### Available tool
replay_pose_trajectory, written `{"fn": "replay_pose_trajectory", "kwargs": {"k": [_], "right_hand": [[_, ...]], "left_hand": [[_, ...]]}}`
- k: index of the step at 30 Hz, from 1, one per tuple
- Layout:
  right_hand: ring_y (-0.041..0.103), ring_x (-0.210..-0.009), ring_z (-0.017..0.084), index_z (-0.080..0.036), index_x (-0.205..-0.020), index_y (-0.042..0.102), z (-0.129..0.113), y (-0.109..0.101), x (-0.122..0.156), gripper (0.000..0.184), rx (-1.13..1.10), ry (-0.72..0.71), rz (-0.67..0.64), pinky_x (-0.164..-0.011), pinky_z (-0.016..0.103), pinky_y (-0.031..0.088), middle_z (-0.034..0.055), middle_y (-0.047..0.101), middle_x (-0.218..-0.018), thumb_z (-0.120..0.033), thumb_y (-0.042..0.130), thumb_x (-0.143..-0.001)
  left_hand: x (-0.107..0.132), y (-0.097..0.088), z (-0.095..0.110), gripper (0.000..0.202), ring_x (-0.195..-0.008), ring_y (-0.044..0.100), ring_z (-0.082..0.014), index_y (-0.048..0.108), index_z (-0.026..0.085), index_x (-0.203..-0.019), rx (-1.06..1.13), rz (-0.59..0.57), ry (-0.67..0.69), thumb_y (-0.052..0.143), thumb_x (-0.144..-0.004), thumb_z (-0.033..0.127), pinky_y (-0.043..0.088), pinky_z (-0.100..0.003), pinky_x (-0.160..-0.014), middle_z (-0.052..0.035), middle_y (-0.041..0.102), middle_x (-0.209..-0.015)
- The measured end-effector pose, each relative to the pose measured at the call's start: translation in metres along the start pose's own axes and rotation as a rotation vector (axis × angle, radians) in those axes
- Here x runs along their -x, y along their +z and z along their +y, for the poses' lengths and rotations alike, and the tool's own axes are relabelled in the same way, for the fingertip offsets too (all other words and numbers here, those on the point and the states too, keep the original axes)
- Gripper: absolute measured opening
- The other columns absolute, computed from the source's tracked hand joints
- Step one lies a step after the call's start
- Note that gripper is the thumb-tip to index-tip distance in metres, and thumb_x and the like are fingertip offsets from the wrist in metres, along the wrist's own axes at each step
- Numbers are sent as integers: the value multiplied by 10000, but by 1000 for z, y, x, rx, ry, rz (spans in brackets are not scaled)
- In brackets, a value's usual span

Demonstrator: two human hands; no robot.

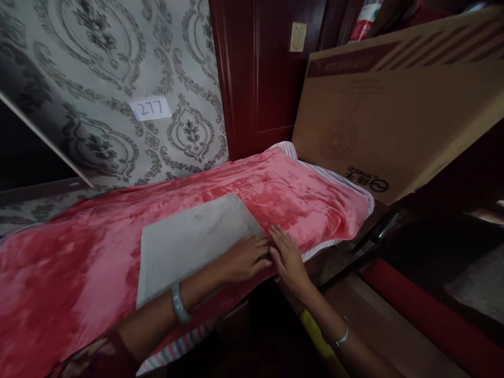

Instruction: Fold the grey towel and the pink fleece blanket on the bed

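A light grey sheet point(192, 239), paper or thin cloth, lies flat on a pink and red plush blanket point(106, 278). My left hand point(246, 257), with a jade-coloured bangle on its wrist, rests on the sheet's near right corner, fingers stretched toward the right. Just beside it, my right hand point(289, 260) lies with its fingers extended over the blanket past the sheet's right edge. The two hands nearly meet, and their fingertips partly overlap in view. Neither hand shows a grasped thing. The sheet's near right corner is hidden under my left hand.
A large cardboard box point(350, 121) stands at the back right, beside a dark red door panel point(268, 79). Patterned wallpaper carries a paper label point(150, 108) reading 277. A dark screen-like panel point(31, 147) is at the left. Below right is a red-edged surface point(425, 310).
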State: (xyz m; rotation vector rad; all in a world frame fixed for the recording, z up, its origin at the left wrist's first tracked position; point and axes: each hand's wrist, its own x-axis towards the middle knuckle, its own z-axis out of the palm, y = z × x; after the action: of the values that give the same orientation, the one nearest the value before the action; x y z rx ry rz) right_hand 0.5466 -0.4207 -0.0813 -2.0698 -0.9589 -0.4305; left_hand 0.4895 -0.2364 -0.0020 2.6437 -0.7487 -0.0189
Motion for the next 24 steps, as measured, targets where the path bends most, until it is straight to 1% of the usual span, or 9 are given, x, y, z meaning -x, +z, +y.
{"fn": "replay_pose_trajectory", "kwargs": {"k": [2,4,7,10,13,16,20,22,24], "right_hand": [[360,-1484,261,-217,-1570,403,-5,9,-15,542,48,-5,-28,-1207,549,304,116,489,-1542,-384,302,-1065],[306,-1509,277,-176,-1581,378,-11,18,-29,572,124,-1,-82,-1220,564,261,137,429,-1581,-389,311,-1055],[251,-1528,310,-132,-1572,384,-18,32,-40,627,235,-12,-203,-1223,581,230,150,333,-1628,-438,385,-1025],[307,-1505,311,-136,-1546,431,-19,41,-37,621,290,-21,-276,-1217,567,247,147,350,-1619,-448,432,-1010],[345,-1487,301,-140,-1535,449,-15,44,-29,600,308,-25,-259,-1216,547,254,143,372,-1608,-430,442,-1010],[362,-1477,292,-141,-1520,469,-13,44,-24,572,306,-42,-209,-1219,543,237,128,398,-1597,-409,432,-1016],[385,-1459,279,-141,-1517,470,-12,45,-24,555,296,-52,-166,-1214,531,233,119,416,-1590,-380,429,-1018],[402,-1446,276,-150,-1519,468,-13,45,-24,554,291,-47,-158,-1209,526,240,116,422,-1587,-373,433,-1014],[412,-1438,273,-156,-1513,478,-13,45,-24,544,289,-40,-152,-1205,521,244,112,433,-1581,-367,430,-1013]], "left_hand": [[-4,-12,-14,496,-1422,465,-214,535,173,-1437,-13,75,-94,318,-1022,338,333,-402,-1203,-136,539,-1507],[-12,-26,-37,525,-1455,421,-225,477,129,-1480,-92,105,-228,326,-1000,277,317,-426,-1214,-160,481,-1551],[-24,-39,-74,592,-1534,268,-276,385,127,-1542,-248,48,-391,412,-983,320,201,-525,-1250,-159,338,-1638],[-32,-38,-98,655,-1558,179,-315,314,136,-1581,-333,-12,-501,417,-999,417,124,-608,-1242,-156,246,-1672],[-33,-31,-107,682,-1558,176,-323,280,145,-1597,-351,7,-519,376,-1010,479,134,-626,-1231,-160,215,-1678],[-32,-27,-108,707,-1555,189,-320,288,172,-1599,-359,55,-541,395,-997,527,164,-583,-1239,-147,216,-1682],[-37,-26,-108,724,-1525,262,-366,330,149,-1584,-411,156,-709,361,-997,570,215,-581,-1218,-184,300,-1649],[-39,-27,-111,735,-1514,272,-396,324,138,-1586,-414,156,-755,345,-999,579,221,-607,-1203,-199,315,-1639],[-37,-31,-117,743,-1523,250,-393,299,145,-1597,-392,105,-728,351,-998,582,207,-589,-1212,-188,284,-1654]]}}
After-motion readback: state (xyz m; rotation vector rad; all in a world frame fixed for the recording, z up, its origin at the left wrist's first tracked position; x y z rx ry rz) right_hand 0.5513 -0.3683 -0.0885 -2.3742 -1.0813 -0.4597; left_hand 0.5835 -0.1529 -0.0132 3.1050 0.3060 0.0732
